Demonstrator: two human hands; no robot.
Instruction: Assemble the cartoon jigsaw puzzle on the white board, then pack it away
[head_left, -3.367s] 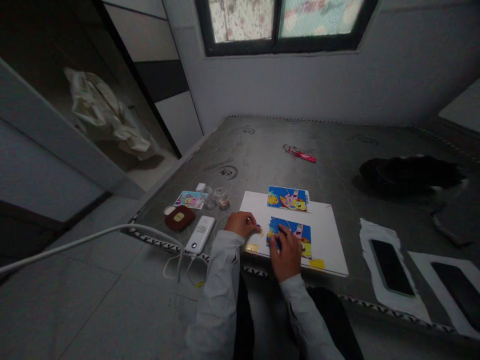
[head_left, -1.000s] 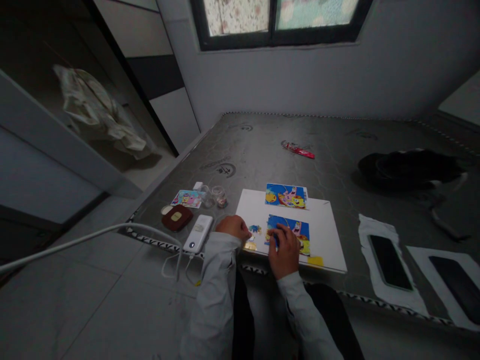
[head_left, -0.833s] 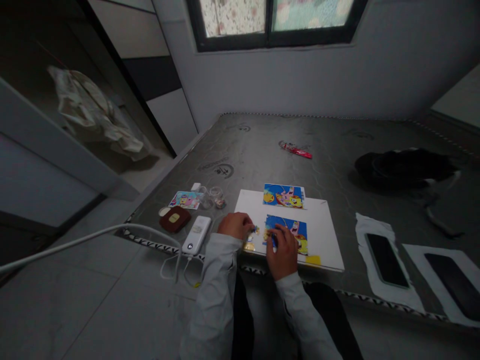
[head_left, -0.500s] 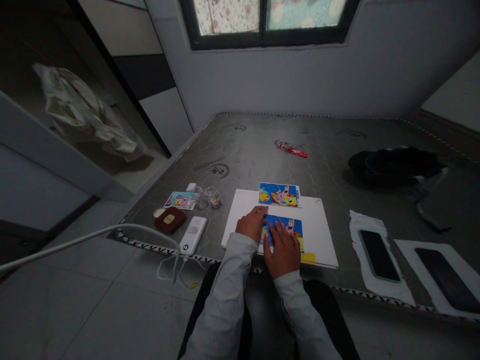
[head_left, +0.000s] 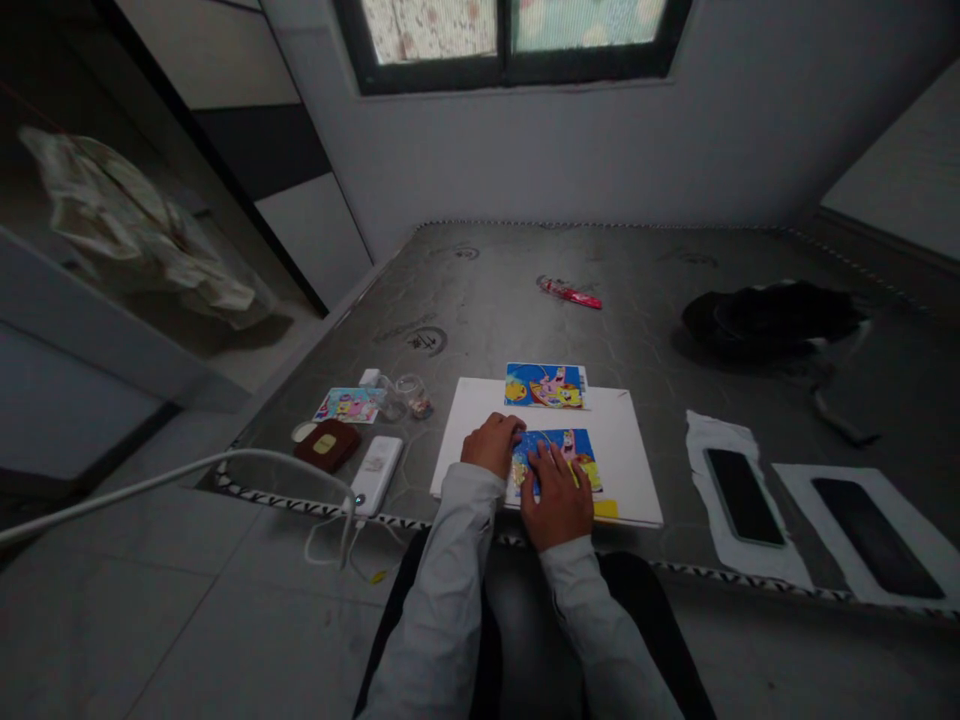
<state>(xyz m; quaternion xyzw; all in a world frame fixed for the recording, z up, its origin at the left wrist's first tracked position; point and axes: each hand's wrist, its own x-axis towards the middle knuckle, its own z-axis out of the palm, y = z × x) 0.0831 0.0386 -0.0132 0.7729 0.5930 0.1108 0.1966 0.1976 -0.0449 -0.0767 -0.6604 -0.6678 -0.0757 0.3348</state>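
Just below the centre of the frame, a blue cartoon picture (head_left: 578, 444) lies on a white board (head_left: 626, 460), which rests near the front edge of a grey mattress (head_left: 495, 320). The left hand (head_left: 491, 446) is partly closed, its fingertips at the picture's upper left edge; whether they grip anything cannot be told. The right hand (head_left: 556, 500) is open, palm down, fingers slightly spread and touching the picture. Directly above, a matching card (head_left: 545, 386) overlaps the board's far edge. At lower left of centre lie a white power bank (head_left: 377, 475), a brown case (head_left: 328, 445) and clear containers (head_left: 411, 394). At lower right, two phones (head_left: 744, 497) rest on white sheets (head_left: 712, 432).
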